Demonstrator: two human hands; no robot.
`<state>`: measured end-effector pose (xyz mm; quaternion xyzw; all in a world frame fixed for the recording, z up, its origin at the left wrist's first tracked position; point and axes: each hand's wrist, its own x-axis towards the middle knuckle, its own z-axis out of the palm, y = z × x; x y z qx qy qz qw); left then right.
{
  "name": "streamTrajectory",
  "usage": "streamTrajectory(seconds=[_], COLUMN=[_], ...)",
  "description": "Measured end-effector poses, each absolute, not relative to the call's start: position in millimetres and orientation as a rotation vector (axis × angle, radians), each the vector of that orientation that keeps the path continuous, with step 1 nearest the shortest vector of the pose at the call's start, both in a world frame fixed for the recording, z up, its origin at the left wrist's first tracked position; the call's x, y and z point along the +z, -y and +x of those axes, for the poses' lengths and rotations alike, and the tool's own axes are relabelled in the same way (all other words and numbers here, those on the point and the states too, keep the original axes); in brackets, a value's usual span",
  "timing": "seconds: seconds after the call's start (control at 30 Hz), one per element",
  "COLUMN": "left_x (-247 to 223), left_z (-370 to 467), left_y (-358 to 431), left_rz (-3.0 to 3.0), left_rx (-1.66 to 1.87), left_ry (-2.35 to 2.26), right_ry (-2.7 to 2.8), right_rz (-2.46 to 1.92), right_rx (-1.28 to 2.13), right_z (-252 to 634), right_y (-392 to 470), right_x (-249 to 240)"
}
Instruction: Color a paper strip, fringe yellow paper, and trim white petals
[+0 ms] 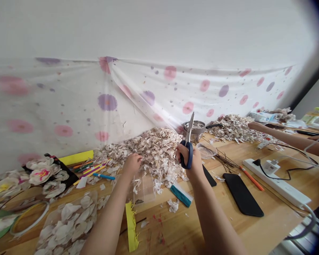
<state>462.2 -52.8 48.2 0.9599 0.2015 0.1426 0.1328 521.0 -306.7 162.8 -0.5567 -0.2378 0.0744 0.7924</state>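
Observation:
My right hand [187, 156] is closed on scissors [188, 143] with dark blue handles, their blades pointing up and away. At the left edge of a large heap of pale dried petals [162, 145] is my left hand [133, 163], its fingers curled together; whatever it may hold is too small to make out. Between my hands lies a clear plastic box [146, 186] with a few petals in it. A teal strip in clear wrap [181, 195] rests near my right wrist, and a yellow fringed strip [132, 226] lies beside my left forearm.
Pens [93, 170] and finished flowers [44, 173] lie left, above a bag of petals [69, 223]. On the right are a metal bowl [194, 130], thin sticks [227, 161], a black phone [243, 194] and a power strip [278, 182]. Another person's arm [287, 138] reaches in from the right.

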Motion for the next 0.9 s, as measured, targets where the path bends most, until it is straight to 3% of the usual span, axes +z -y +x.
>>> streamTrajectory(seconds=[0.43, 0.9], left_x=[88, 138], left_z=[434, 407], left_y=[81, 160], left_rz=[2.711, 2.876], left_rx=[0.895, 1.523], left_ry=[-0.79, -0.111], right_ry=[0.542, 0.602], right_rz=[-1.243, -1.3], right_rx=[0.323, 0.429], right_z=[514, 504], right_y=[294, 268], right_x=[153, 132])
